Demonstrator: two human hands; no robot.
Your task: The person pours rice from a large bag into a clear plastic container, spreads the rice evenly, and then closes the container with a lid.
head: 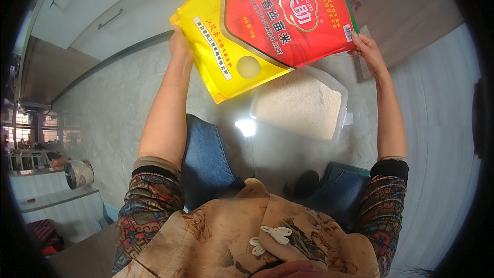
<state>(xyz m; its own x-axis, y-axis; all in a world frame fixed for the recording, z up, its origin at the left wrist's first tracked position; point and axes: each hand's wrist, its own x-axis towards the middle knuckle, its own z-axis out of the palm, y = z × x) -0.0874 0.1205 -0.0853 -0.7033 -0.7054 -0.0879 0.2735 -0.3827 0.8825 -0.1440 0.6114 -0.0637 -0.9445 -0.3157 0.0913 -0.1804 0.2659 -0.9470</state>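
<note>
A red and yellow plastic rice bag point(247, 19) bearing printed writing is stretched out sideways between my two hands. The bottom yellow end is gripped by my left hand point(180, 44), whose fingers are mostly hidden behind it. At the red end, my right hand point(364, 48) pinches the corner beside a green edge. The bag looks flat, and its far side runs out of the top of the view. Below it on the floor stands a clear plastic bin point(344, 110) with a bed of white rice point(301, 104) in it; the bag covers the bin's far part.
White cabinets with handles point(110, 19) line the upper left. A wooden panel point(409, 15) rises at the upper right. Grey floor tiles point(115, 88) lie around the bin. My jeans-clad knees point(208, 154) are close to it. A round container point(79, 174) stands at the far left.
</note>
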